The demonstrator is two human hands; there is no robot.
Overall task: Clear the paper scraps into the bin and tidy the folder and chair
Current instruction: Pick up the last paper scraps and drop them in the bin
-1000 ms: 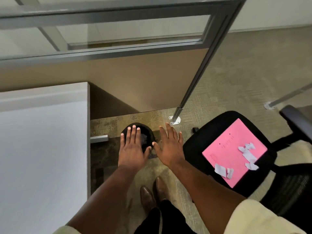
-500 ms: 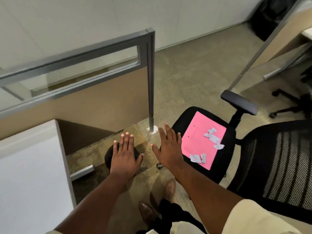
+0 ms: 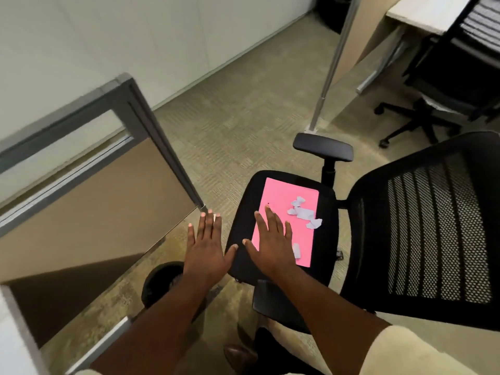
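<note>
A pink folder (image 3: 284, 201) lies flat on the seat of a black office chair (image 3: 327, 239). Several white paper scraps (image 3: 304, 212) are scattered on the folder's right side, and another scrap (image 3: 296, 250) lies near its front edge. My right hand (image 3: 270, 242) is spread flat, fingers apart, over the folder's left part and holds nothing. My left hand (image 3: 207, 247) is also open, hovering left of the seat above the floor. A black round bin (image 3: 159, 282) stands on the carpet under my left forearm, partly hidden by it.
A tan cubicle partition with a grey frame (image 3: 130, 169) stands to the left, and a white desk edge (image 3: 10, 334) is at the lower left. A second black chair (image 3: 443, 85) and another desk (image 3: 422, 12) are at the upper right. My shoes (image 3: 238, 355) are on the carpet.
The view has swung right from the bin to the chair. Both open hands moved with it; my right hand is now over the pink folder, and the bin has dropped to the lower left.
</note>
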